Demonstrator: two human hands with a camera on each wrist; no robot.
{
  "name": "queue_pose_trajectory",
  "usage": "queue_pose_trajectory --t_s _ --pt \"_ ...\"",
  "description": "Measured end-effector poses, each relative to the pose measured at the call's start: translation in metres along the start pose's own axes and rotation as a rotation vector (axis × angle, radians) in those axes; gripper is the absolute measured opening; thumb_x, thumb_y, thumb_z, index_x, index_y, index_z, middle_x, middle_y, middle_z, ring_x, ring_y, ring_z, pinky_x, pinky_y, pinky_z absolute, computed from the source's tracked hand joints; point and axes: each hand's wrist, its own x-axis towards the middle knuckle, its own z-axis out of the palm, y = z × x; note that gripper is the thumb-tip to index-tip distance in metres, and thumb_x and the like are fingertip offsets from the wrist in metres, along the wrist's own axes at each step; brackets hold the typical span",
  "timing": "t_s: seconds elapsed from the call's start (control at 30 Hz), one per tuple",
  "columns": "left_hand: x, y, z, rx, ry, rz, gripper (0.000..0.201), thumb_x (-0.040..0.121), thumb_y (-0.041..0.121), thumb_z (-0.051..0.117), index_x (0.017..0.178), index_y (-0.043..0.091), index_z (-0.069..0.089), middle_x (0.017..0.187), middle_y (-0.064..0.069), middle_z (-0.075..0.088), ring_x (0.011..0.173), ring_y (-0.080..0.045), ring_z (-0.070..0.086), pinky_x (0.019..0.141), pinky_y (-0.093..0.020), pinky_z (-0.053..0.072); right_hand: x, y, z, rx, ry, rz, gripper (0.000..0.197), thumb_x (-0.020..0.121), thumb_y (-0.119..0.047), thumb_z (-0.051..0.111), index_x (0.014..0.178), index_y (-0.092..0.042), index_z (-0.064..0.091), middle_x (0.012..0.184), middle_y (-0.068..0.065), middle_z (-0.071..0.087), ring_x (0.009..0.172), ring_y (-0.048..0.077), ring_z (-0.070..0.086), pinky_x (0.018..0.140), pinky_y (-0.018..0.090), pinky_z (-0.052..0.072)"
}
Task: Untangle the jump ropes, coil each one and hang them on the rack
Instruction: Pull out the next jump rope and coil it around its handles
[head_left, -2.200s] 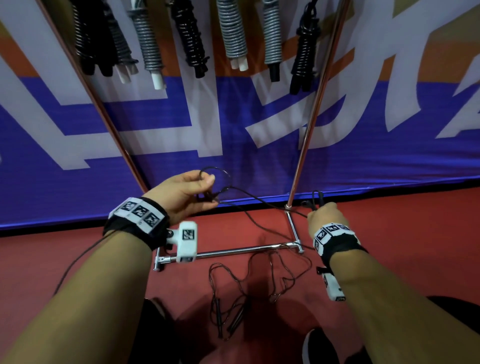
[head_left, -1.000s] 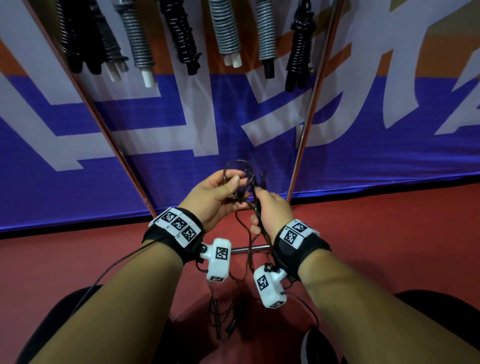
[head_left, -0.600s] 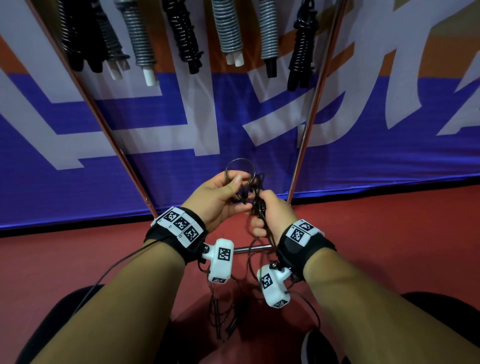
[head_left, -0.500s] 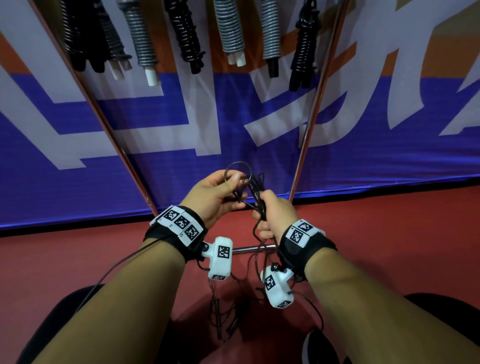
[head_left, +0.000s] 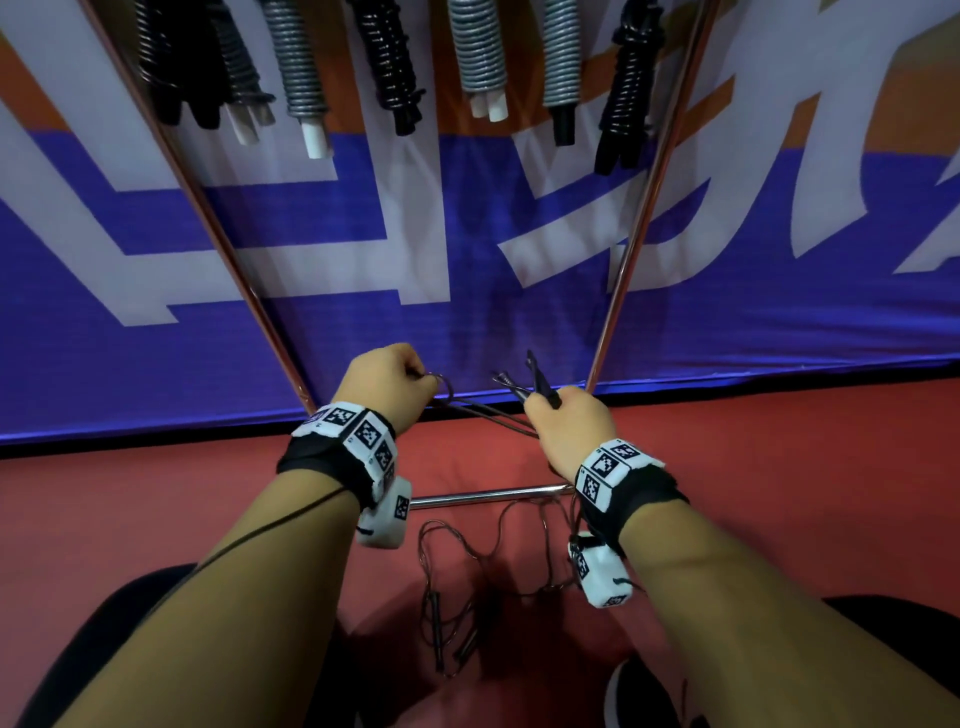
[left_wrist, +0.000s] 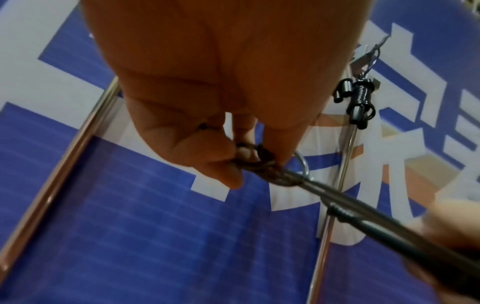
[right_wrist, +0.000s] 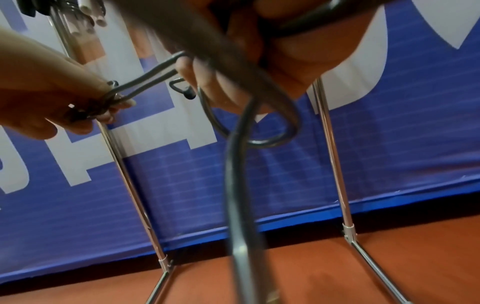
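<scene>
Stretching the black jump rope (head_left: 485, 413) taut between your fists, you've got it running nearly level, left to right, just in front of the rack (head_left: 631, 249). Your left hand (head_left: 387, 389) pinches a small bundle of loops, and your right hand (head_left: 569, 426) is clenched round doubled strands with short ends poking up and away from you. The rest drops to the red floor (head_left: 779, 467), where the handles (head_left: 441, 629) lie in a loose tangle near your feet. Careful: pull harder and I'd say that bundle cinches into a knot. The slack below could also snag the rack's chrome base bar (head_left: 483, 496), and thin cord slips easily from a pinch.
</scene>
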Motion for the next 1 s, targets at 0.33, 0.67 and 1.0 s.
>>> queue_pose_trajectory --t_s 0.33,0.67,1.0 --pt "-0.012 0.012 -0.001 -0.352 -0.463 -0.026 0.042 0.103 0.049 0.059 0.085 0.012 0.069 0.072 -0.007 0.064 0.063 -0.021 0.057 0.063 -0.039 0.061 0.007 0.015 -0.006 0.033 0.037 0.055 0.037 0.097 -0.044 0.058 0.085 -0.009 0.064 0.079 0.012 0.073 0.079 0.036 0.067 0.072 0.041 0.054" --pt "-0.009 0.007 -0.012 -0.544 -0.390 -0.005 0.019 0.083 0.027 0.089 0.091 0.020 0.074 0.074 -0.002 0.055 0.059 -0.017 0.054 0.050 -0.030 0.053 0.012 0.018 -0.012 0.017 0.061 0.070 0.032 0.099 -0.041 0.058 0.089 -0.012 0.064 0.084 0.011 0.071 0.076 0.031 0.063 0.057 0.033 0.037" --pt "-0.011 0.001 -0.010 -0.465 -0.357 -0.010 0.026 0.085 0.026 0.088 0.084 0.011 0.067 0.065 -0.004 0.066 0.058 -0.016 0.063 0.061 -0.028 0.051 0.016 0.021 -0.016 -0.038 0.129 0.073 0.035 0.101 -0.041 0.061 0.097 -0.007 0.064 0.081 0.006 0.065 0.072 0.027 0.058 0.058 0.033 0.036"
